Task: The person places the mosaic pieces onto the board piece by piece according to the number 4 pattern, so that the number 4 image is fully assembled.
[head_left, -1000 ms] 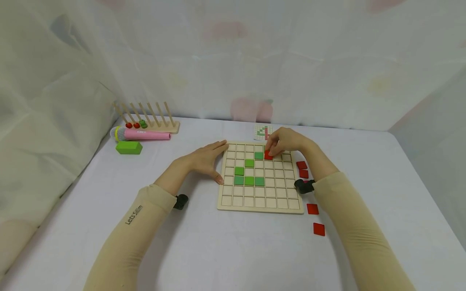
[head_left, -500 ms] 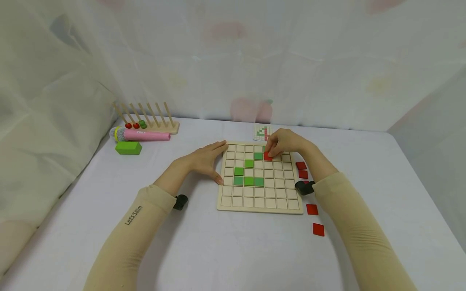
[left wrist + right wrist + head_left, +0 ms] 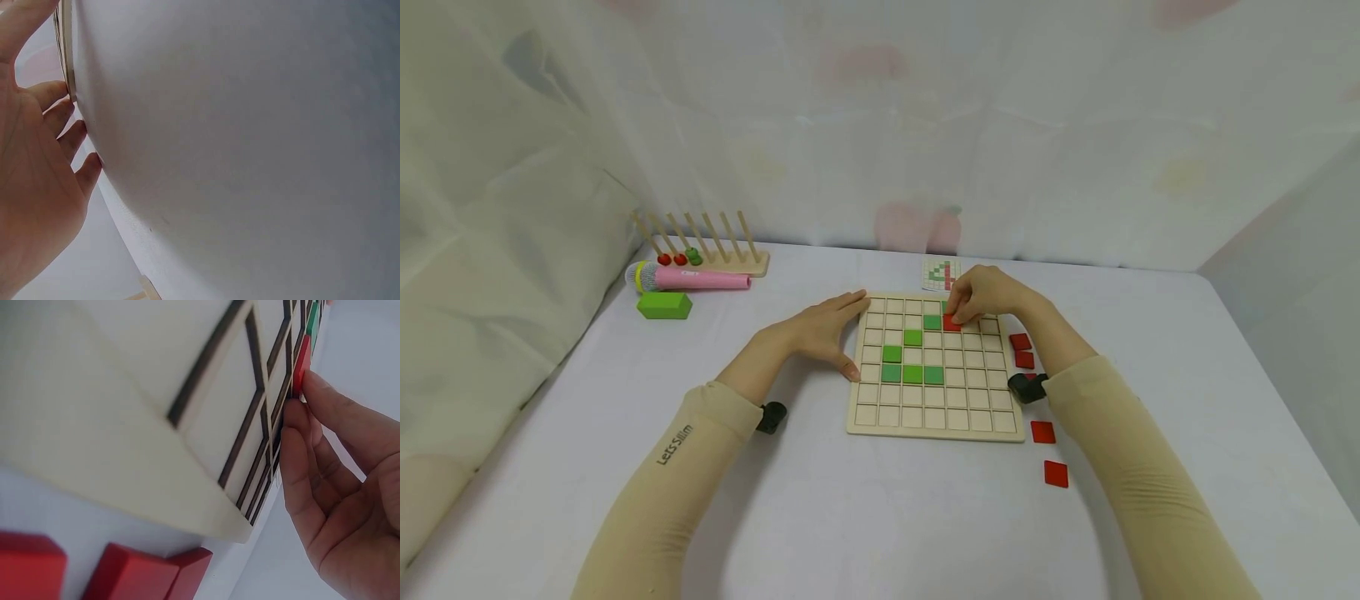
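Note:
A pale wooden grid board (image 3: pixel 912 414) lies flat on the white table. My left hand (image 3: pixel 823 332) rests along its left edge, thumb and fingers spread apart; in the left wrist view, fingertips touch the board's edge. Near the far edge, my right hand (image 3: pixel 991 292) holds its thumb and fingertips on a red square tile (image 3: pixel 952 326) in a cell to the right of a green tile (image 3: pixel 932 322). Its thumb meets the red tile (image 3: pixel 302 365) in the right wrist view, the other fingers curled beside it. Several more green tiles (image 3: pixel 913 374) sit in cells.
Loose red tiles (image 3: pixel 1043 432) lie along the board's right side. Behind the board stands a small pattern card (image 3: pixel 937 273). At the back left are a pink toy microphone (image 3: pixel 703 278), a pegged wooden rack (image 3: pixel 745 263) and a green block (image 3: pixel 664 306).
Almost nothing differs: my left hand stays at the board's edge, and my right hand stays at the red tile. The whole view has shifted very slightly.

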### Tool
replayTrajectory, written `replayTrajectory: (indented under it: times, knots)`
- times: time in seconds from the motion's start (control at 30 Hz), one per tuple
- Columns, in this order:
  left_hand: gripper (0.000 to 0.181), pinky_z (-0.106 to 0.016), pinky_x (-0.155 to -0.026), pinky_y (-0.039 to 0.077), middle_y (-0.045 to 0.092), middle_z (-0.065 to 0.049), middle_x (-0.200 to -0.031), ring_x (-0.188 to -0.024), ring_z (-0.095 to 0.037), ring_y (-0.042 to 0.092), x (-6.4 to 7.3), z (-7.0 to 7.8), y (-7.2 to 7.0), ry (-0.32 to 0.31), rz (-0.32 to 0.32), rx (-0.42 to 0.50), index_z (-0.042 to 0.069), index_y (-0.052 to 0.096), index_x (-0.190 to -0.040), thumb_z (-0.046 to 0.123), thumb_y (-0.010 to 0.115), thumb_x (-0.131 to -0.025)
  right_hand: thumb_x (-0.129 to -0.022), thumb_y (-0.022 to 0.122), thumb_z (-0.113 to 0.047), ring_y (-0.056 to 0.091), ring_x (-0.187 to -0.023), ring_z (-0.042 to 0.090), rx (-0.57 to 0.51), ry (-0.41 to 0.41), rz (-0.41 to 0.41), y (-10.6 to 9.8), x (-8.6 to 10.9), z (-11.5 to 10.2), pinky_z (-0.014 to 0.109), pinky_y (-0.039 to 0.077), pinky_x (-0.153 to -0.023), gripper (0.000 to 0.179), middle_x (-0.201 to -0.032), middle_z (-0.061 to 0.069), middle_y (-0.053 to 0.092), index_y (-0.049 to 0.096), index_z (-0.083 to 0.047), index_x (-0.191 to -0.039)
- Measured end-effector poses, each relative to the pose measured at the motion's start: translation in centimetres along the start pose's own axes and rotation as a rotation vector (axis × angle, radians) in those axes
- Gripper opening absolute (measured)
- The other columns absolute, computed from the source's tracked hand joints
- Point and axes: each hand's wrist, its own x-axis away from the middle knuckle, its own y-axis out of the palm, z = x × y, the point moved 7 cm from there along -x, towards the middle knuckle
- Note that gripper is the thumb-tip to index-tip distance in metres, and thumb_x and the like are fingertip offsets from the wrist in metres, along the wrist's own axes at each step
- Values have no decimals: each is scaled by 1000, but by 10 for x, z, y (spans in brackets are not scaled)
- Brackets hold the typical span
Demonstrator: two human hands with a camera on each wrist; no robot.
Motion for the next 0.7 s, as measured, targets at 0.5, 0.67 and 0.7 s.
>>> replayTrajectory:
  times: [0.5,0.67,0.7]
  knots:
    - [130,-56,-127,17,6,-6,-170,-157,-32,9,1,1,0,10,0,-6,12,14,-160,57,87,-63,-84,75,-14,66,-72,15,22,-1,19,-10,10,1,28,55,-70,11,-80,4,71,74,-9,-93]
    - [129,-56,-127,18,6,-5,-170,-157,-31,9,0,0,0,2,1,-10,12,14,-160,57,87,-63,-86,72,-12,62,-76,16,7,5,33,-21,20,11,30,55,-72,12,-84,6,68,73,-7,-96]
    - [129,-56,-127,18,6,-5,-170,-157,-31,9,0,0,1,2,2,-12,12,14,-160,57,87,-63,-87,72,-12,62,-76,17,2,7,32,-23,23,12,29,55,-72,12,-84,7,68,73,-6,-97]
